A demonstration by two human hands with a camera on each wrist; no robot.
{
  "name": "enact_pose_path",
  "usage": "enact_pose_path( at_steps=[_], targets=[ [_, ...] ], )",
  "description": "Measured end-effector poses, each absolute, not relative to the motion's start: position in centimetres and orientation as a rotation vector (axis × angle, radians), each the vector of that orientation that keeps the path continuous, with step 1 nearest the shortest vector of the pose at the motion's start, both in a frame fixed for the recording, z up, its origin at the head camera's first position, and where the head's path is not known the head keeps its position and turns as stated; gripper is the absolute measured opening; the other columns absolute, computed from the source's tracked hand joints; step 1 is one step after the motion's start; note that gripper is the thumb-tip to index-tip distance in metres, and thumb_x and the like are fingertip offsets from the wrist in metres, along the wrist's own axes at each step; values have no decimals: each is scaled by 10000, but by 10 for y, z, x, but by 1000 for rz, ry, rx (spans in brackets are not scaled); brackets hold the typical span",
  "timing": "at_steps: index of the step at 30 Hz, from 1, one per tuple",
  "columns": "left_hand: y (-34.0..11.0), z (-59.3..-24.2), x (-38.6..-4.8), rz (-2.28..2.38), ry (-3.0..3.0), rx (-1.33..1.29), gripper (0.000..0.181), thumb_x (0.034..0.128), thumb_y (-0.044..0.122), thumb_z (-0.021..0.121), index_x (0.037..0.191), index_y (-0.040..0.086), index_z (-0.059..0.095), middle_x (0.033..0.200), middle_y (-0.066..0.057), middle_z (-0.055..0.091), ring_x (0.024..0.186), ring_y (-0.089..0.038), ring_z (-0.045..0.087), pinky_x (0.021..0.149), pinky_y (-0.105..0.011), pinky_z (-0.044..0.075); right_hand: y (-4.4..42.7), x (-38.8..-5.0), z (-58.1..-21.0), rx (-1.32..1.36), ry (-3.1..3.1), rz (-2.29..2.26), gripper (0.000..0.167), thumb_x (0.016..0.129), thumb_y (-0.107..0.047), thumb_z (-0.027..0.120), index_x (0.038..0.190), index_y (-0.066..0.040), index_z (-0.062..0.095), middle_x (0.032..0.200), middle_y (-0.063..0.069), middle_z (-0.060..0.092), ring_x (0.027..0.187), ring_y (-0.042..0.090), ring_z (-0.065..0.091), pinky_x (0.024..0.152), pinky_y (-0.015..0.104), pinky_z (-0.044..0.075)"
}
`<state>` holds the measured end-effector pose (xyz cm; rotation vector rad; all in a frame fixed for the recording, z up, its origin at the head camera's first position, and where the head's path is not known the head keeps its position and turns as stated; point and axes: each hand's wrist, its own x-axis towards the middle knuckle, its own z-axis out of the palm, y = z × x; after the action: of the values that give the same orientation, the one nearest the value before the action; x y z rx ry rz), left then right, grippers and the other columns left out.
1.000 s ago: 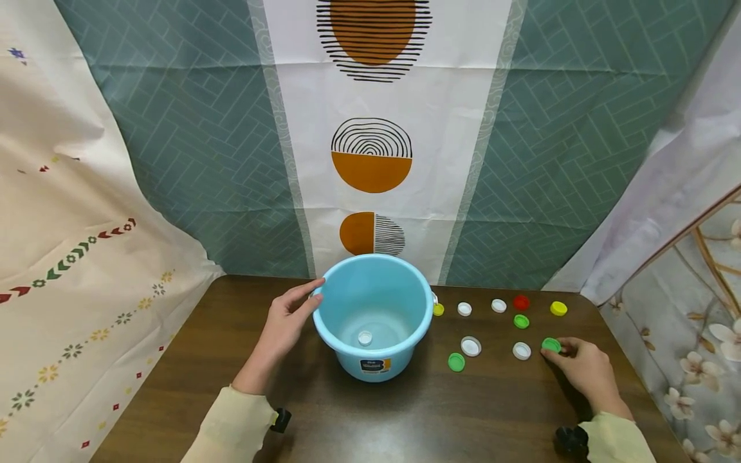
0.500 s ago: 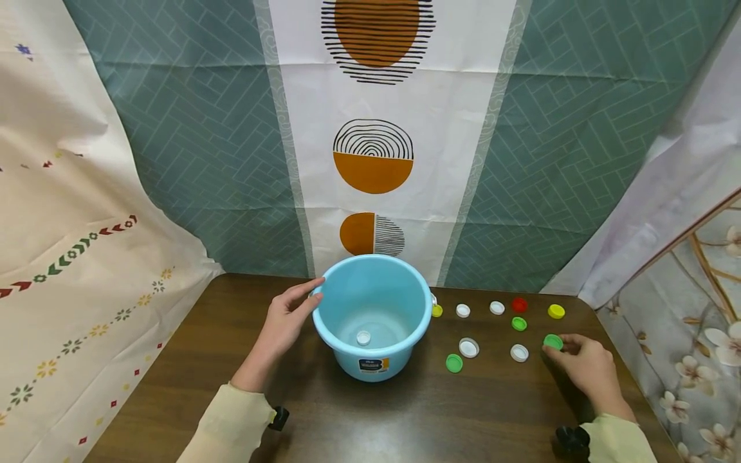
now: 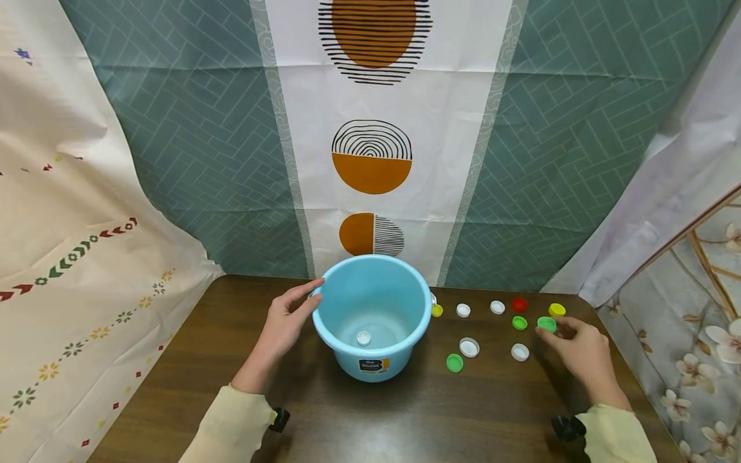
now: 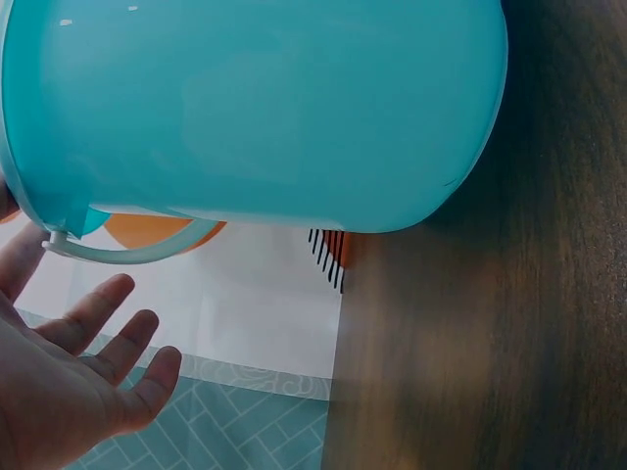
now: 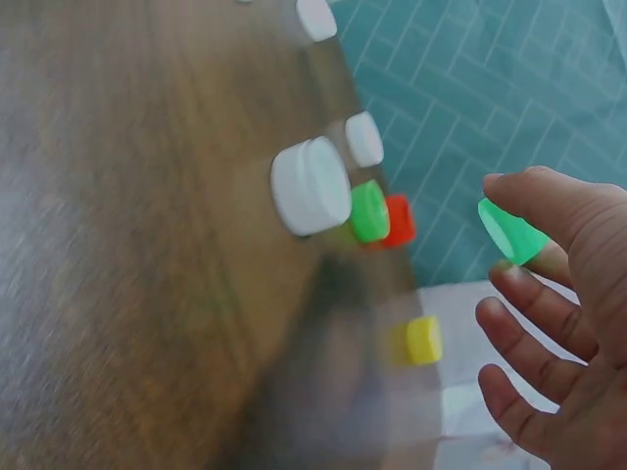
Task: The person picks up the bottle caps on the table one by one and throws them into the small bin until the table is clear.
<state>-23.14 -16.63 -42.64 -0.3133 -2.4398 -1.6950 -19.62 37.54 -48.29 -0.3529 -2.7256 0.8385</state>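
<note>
A light blue bucket (image 3: 370, 352) stands upright on the table, with a white bottle cap (image 3: 363, 338) on its bottom. My left hand (image 3: 289, 315) holds its left rim between thumb and index finger. In the left wrist view the other fingers (image 4: 127, 348) are spread apart below the bucket's handle (image 4: 137, 257). My right hand (image 3: 581, 350) pinches a green bottle cap (image 3: 547, 325) between thumb and fingers, above the table at the right. That same green cap (image 5: 511, 233) is tilted and clear of the tabletop in the right wrist view.
Right of the bucket lie several loose caps, among them a red cap (image 3: 520, 304), a yellow cap (image 3: 557, 310), a white cap (image 3: 520, 352) and a green cap (image 3: 454, 363). Patterned cloths (image 3: 585, 161) hang behind the brown wooden table (image 3: 370, 424).
My right hand has lifted the green cap off the table and moved slightly away from me. The left hand and the bucket stay where they were.
</note>
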Motion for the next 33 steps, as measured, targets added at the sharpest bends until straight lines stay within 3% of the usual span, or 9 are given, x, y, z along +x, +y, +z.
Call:
enact_pose_path(
  at_steps=[4, 9, 13, 20, 24, 29, 33],
  targets=[
    [-166, -427, -232, -1697, -2441, -314, 364, 909, 407, 582, 1255, 295, 598, 1304, 46, 551, 1187, -175, 513, 870, -340, 500, 368, -201, -472, -320, -2699, 862, 676, 791, -571, 647, 1199, -33, 613, 1055, 196, 679, 962, 346, 612, 703, 450, 487],
    [-166, -428, -233, -1699, -2438, -315, 366, 910, 415, 577, 1256, 298, 597, 1306, 45, 555, 1203, -179, 501, 897, -381, 494, 357, -209, -456, -247, -2653, 858, 558, 797, -538, 660, 1147, -103, 652, 1067, 134, 693, 965, 318, 632, 699, 359, 486],
    [-167, -429, -234, -1706, -2433, -313, 362, 908, 417, 579, 1252, 306, 598, 1305, 45, 556, 1206, -179, 500, 898, -380, 494, 346, -216, -441, -227, -2640, 884, 583, 797, -558, 647, 1170, -110, 648, 1118, 126, 673, 996, 313, 601, 692, 299, 464],
    [-166, -428, -234, -1715, -2427, -312, 358, 908, 409, 582, 1249, 300, 602, 1300, 42, 556, 1194, -174, 507, 878, -337, 500, 321, -228, -424, -170, -2608, 907, 575, 799, -559, 644, 1172, -121, 649, 1079, 107, 685, 982, 271, 592, 711, 345, 443],
    [-165, -424, -231, -1718, -2439, -318, 372, 909, 413, 580, 1258, 284, 598, 1305, 33, 556, 1189, -184, 513, 878, -348, 506, 307, -233, -416, -133, -2605, 975, 577, 795, -552, 653, 1190, -132, 637, 1086, 96, 683, 975, 266, 628, 683, 273, 475],
    [-166, -425, -230, -1728, -2448, -309, 370, 911, 403, 580, 1261, 284, 595, 1313, 23, 553, 1186, -194, 514, 869, -335, 509, 290, -237, -408, -81, -2597, 1066, 573, 801, -546, 649, 1209, -144, 625, 1135, 104, 656, 1023, 313, 622, 752, 375, 509],
    [-166, -428, -232, -1720, -2425, -310, 356, 906, 411, 584, 1246, 308, 601, 1300, 47, 557, 1169, -169, 524, 840, -291, 509, 276, -243, -400, -31, -2592, 1095, 550, 812, -543, 639, 1205, -159, 624, 1158, 97, 651, 1076, 317, 588, 862, 487, 452]
  ],
)
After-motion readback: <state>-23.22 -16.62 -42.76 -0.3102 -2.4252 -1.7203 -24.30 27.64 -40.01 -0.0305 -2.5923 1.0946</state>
